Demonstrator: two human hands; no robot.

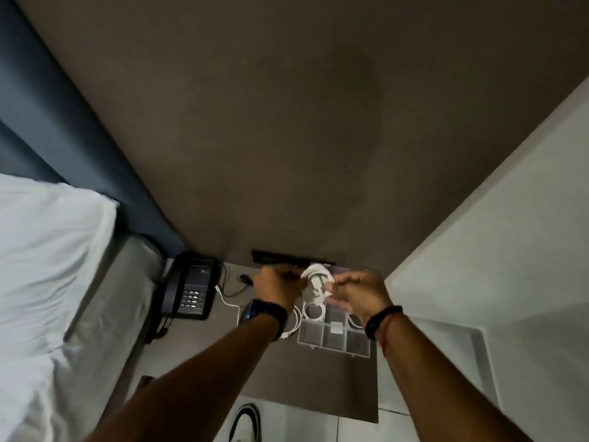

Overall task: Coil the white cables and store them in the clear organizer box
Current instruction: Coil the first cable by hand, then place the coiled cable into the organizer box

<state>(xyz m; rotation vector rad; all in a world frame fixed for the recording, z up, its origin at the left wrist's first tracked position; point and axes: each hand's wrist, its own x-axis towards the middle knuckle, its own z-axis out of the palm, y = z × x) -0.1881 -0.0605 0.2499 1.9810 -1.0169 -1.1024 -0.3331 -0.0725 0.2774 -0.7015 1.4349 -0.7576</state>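
**Both hands grip a coiled white cable above the organizer box**

The left hand [276, 287] and the right hand [358, 291] are raised together over the far end of the table [318, 387], with a white cable [316, 283] held between them. The left hand's fingers are curled shut around the left side of the bundle; the right hand pinches its right edge between thumb and fingertips, the other fingers loosely bent. The cable is wound into a rough, several-turn loop, slightly blurred, with strands crossing its middle. It hangs in the air just above the clear organizer box [334, 338].

The box lies flat on the table, divided into small compartments. One far compartment holds a neat round coil [314, 311] of white cable; another white loop [355, 321] shows in a compartment partly hidden by the right wrist. The near row of compartments looks bare. A further white cable [294, 323] lies on the table just left of the box, mostly behind the left wrist, which wears a dark watch [263, 314]. A black telephone [191, 288] sits at the table's left edge, beside the bed [47, 266].
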